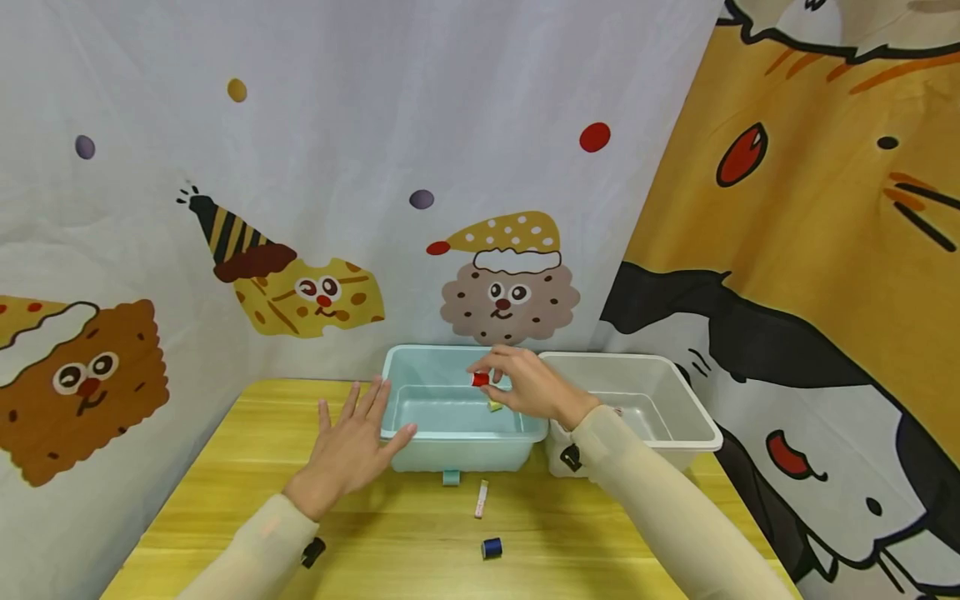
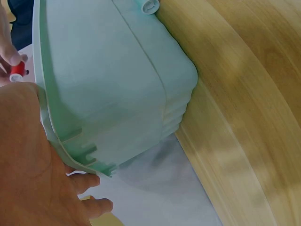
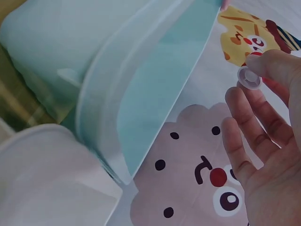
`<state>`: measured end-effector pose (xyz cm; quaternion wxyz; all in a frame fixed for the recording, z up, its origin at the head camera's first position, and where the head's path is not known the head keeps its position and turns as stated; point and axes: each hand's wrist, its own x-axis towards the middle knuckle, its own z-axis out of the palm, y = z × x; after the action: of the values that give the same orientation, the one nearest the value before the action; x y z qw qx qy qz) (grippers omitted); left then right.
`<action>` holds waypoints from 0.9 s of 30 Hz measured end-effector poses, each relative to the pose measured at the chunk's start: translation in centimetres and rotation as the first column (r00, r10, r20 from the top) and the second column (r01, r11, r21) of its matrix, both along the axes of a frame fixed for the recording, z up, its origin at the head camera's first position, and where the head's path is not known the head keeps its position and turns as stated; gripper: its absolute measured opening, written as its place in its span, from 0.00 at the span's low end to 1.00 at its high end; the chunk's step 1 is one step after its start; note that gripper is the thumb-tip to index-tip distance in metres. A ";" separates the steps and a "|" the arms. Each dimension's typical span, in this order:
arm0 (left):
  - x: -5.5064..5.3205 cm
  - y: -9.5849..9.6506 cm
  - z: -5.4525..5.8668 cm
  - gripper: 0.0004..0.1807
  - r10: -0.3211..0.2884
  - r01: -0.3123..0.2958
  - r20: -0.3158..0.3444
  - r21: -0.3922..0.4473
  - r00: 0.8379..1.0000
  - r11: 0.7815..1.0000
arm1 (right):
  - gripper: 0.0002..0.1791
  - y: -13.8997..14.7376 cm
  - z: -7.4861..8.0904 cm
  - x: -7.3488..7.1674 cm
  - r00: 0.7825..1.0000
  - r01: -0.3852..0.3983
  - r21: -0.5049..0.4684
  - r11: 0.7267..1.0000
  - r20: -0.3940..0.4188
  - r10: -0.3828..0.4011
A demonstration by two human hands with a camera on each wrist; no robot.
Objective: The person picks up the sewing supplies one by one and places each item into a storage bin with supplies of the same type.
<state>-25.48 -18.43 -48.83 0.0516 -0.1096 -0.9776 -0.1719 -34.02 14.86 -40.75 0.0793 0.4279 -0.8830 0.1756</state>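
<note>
Between thumb and fingertips, my right hand [image 1: 529, 383] pinches a red thread spool [image 1: 480, 379] over the light blue bin [image 1: 420, 455]. One pale round end of the spool faces the right wrist view. My left hand [image 1: 351, 443] lies at the bin's left front corner, its fingers stretched out and spread. In the left wrist view that hand overlaps the bin's rim [image 2: 43, 110]. A small yellow item [image 1: 495, 406] is inside the blue bin, partly below the right hand; its kind is unclear.
A white bin [image 1: 705, 442] stands right of the blue one, partly behind my right forearm. On the wooden table [image 1: 405, 550] in front lie a dark blue thread spool [image 1: 492, 548] and a small pale pink strip [image 1: 482, 499]. A printed curtain [image 1: 337, 167] hangs close behind the bins.
</note>
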 end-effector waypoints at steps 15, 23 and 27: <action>0.1 0.0 -0.1 0.58 0.001 -0.001 0.011 -0.011 1.000 1.000 | 0.20 -1.3 -0.6 -2.8 1.000 0.021 0.011 1.000 0.015 -0.022; 0.2 0.0 0.0 0.58 0.001 -0.001 0.003 -0.008 1.000 1.000 | 0.18 -1.9 -0.7 -3.8 0.998 0.044 0.012 0.999 0.041 -0.044; 0.2 0.1 0.1 0.57 0.000 0.000 0.001 -0.010 1.000 1.000 | 0.17 -2.3 -0.8 -4.4 0.997 0.062 0.032 0.998 0.037 -0.063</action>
<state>-25.29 -18.37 -48.70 0.0508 -0.1100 -0.9784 -0.1672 -38.43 12.54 -41.59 0.0615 0.3978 -0.9000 0.1673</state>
